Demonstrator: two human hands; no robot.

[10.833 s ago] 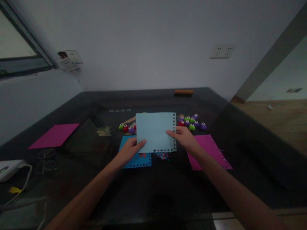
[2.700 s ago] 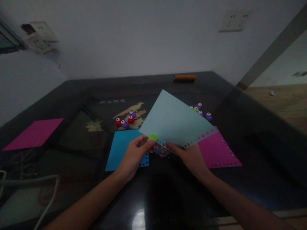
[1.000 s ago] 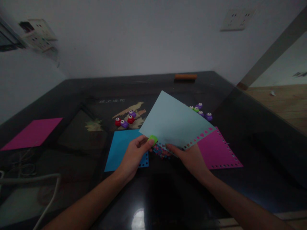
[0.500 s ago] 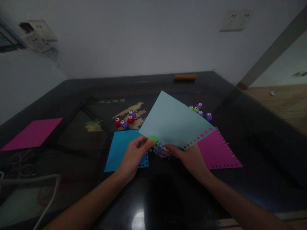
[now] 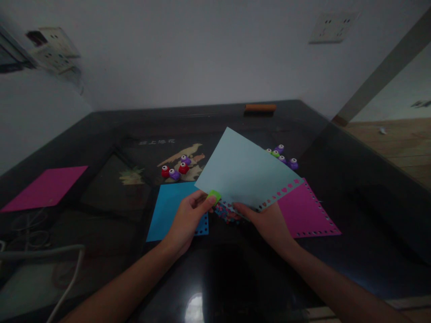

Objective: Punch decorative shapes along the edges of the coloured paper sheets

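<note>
Pinching a lime-green plastic punch (image 5: 214, 196) between thumb and fingers, the left hand (image 5: 189, 216) is closing snugly around it at the near edge of a pale-blue paper sheet (image 5: 245, 168); I cannot tell whether the edge is sitting inside its slot. The right hand (image 5: 272, 224) is nipping the same sheet, thumb lying on top, remaining fingers mostly hiding beneath. I am finding the sheet smooth, flat and turned cornerwise above the glossy dark surface (image 5: 225, 278), its lower-right edge bearing a row of small cut-outs, some heart-shaped. Tiny multicoloured paper scraps (image 5: 225, 213) are lying loose below. A bright blue sheet (image 5: 170, 208) and a perforated magenta sheet (image 5: 308, 211) are flanking the work. Rounded, glossy red and purple punches (image 5: 174, 175) are standing beyond the blue one.

Against the earliest frame, I am noting that the pale sheet is now sitting rotated from square, and that the left hand, then holding paper only, is now gripping the punch.
</note>
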